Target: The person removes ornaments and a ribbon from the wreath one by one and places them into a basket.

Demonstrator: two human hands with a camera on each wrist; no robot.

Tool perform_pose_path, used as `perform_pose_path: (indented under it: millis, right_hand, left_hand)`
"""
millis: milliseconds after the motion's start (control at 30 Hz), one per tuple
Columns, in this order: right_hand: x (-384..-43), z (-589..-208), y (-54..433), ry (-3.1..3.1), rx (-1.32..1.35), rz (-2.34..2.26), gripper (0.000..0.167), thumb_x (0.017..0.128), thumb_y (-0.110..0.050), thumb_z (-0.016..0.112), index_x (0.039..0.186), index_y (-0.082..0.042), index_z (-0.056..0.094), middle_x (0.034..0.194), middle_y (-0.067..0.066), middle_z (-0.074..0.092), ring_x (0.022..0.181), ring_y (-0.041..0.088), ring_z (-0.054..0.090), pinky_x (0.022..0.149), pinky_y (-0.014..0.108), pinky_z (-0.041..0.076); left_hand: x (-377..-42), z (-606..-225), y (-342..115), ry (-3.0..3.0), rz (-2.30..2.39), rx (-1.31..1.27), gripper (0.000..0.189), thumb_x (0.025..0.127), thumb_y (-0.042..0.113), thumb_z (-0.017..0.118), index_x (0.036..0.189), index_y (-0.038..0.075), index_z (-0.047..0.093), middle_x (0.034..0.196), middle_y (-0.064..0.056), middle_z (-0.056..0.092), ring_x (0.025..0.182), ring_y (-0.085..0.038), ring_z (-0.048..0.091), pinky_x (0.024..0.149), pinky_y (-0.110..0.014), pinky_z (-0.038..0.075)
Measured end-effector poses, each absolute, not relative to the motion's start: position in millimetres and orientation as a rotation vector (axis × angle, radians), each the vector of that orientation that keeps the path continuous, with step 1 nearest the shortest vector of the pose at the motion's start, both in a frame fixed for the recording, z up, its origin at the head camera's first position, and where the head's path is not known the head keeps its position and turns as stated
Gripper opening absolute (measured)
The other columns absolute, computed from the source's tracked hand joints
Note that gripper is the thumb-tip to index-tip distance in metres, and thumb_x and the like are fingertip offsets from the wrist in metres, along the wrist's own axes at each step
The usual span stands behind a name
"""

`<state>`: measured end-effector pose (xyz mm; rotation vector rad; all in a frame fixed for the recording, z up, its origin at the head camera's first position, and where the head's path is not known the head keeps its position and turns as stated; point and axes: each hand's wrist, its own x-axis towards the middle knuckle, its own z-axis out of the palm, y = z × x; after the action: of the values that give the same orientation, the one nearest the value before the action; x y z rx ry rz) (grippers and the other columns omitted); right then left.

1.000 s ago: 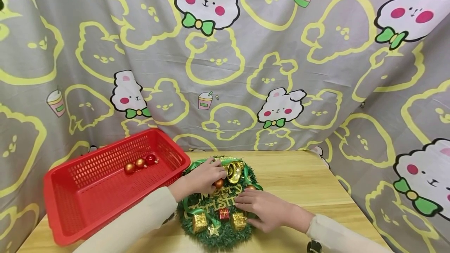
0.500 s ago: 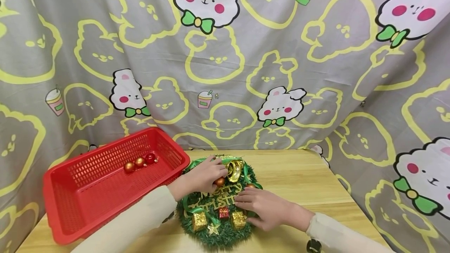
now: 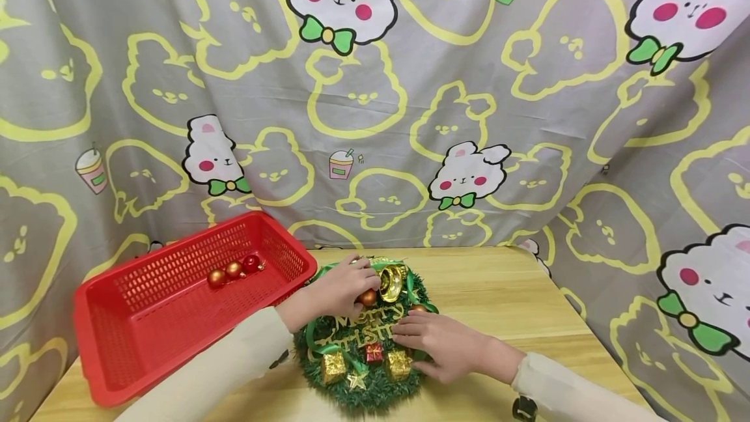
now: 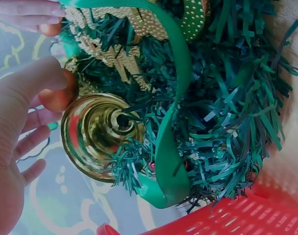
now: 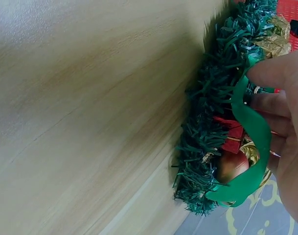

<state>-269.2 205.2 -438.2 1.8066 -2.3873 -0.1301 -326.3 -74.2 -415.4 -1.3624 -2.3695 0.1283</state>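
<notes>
A green tinsel wreath [image 3: 363,397] lies on the table with gold "Merry Christmas" lettering [image 3: 366,336]. On its far left part, my left hand [image 3: 340,286] pinches a copper Christmas ball [image 3: 368,297] beside a gold bell [image 3: 390,284]. The left wrist view has this ball [image 4: 59,97] between thumb and fingers, right at the rim of the bell [image 4: 92,139]. My right hand [image 3: 442,347] rests on the wreath's right side, fingers fairly straight across the end of the lettering. By it, the right wrist view shows green ribbon [image 5: 256,129] and another copper ball [image 5: 232,165].
A red plastic basket [image 3: 170,331] stands left of the wreath, holding two gold balls [image 3: 217,278] and a red ball [image 3: 251,263]. Gold gift boxes [image 3: 333,367], a small red one [image 3: 374,353] and a gold star [image 3: 356,381] decorate the wreath's near side. A printed curtain [image 3: 375,200] hangs behind.
My left hand has shifted slightly away from me with the copper ball, uncovering more of the word "Merry". The right hand stays in place on the wreath.
</notes>
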Motion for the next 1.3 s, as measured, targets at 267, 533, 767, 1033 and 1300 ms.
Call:
perform_pose_path:
  millis: [267, 533, 767, 1033, 1300]
  right_hand:
    - [-269.6, -438.8, 203.5, -2.391, 1.806, -0.144, 0.052, 0.098, -0.034, 0.063, 0.142, -0.006, 0.059, 0.142, 0.009, 0.063, 0.133, 0.029, 0.059, 0.113, 0.044, 0.045]
    - [-270.0, -439.3, 202.8, -2.383, 1.819, -0.116, 0.051, 0.098, -0.034, 0.064, 0.141, -0.007, 0.060, 0.141, 0.008, 0.063, 0.132, 0.028, 0.059, 0.112, 0.044, 0.045]
    - [-272.4, -440.1, 203.9, -2.411, 1.814, -0.101, 0.050, 0.100, -0.035, 0.062, 0.142, -0.008, 0.059, 0.143, 0.008, 0.062, 0.134, 0.028, 0.058, 0.113, 0.046, 0.044]
    - [-271.8, -440.7, 204.6, -2.405, 1.809, -0.094, 0.051, 0.098, -0.034, 0.064, 0.141, -0.007, 0.060, 0.142, 0.008, 0.062, 0.132, 0.029, 0.059, 0.112, 0.045, 0.046]
    - [-270.7, -440.5, 204.6, -2.403, 1.811, -0.083, 0.051, 0.098, -0.034, 0.065, 0.141, -0.008, 0.060, 0.143, 0.008, 0.062, 0.132, 0.028, 0.059, 0.111, 0.044, 0.047]
  left_hand:
    - [-323.4, -410.4, -79.6, -2.344, 0.083, -1.347, 0.038, 0.073, 0.028, 0.083, 0.106, 0.022, 0.066, 0.104, 0.008, 0.070, 0.100, -0.017, 0.058, 0.100, -0.045, 0.048]
    - [-320.9, -404.2, -86.7, -2.323, 0.073, -1.320, 0.036, 0.073, 0.028, 0.082, 0.105, 0.021, 0.066, 0.103, 0.006, 0.069, 0.103, -0.019, 0.059, 0.100, -0.044, 0.047]
    - [-318.6, -394.7, -94.9, -2.323, 0.069, -1.278, 0.034, 0.076, 0.029, 0.083, 0.103, 0.020, 0.065, 0.102, 0.005, 0.069, 0.100, -0.019, 0.058, 0.099, -0.044, 0.047]
    - [-318.3, -386.3, -107.4, -2.269, 0.033, -1.244, 0.036, 0.070, 0.026, 0.086, 0.098, 0.019, 0.065, 0.099, 0.005, 0.068, 0.097, -0.020, 0.057, 0.093, -0.043, 0.047]
    - [-318.6, -380.3, -123.2, -2.245, 0.012, -1.205, 0.037, 0.068, 0.023, 0.086, 0.098, 0.018, 0.065, 0.097, 0.003, 0.068, 0.098, -0.021, 0.057, 0.093, -0.045, 0.047]
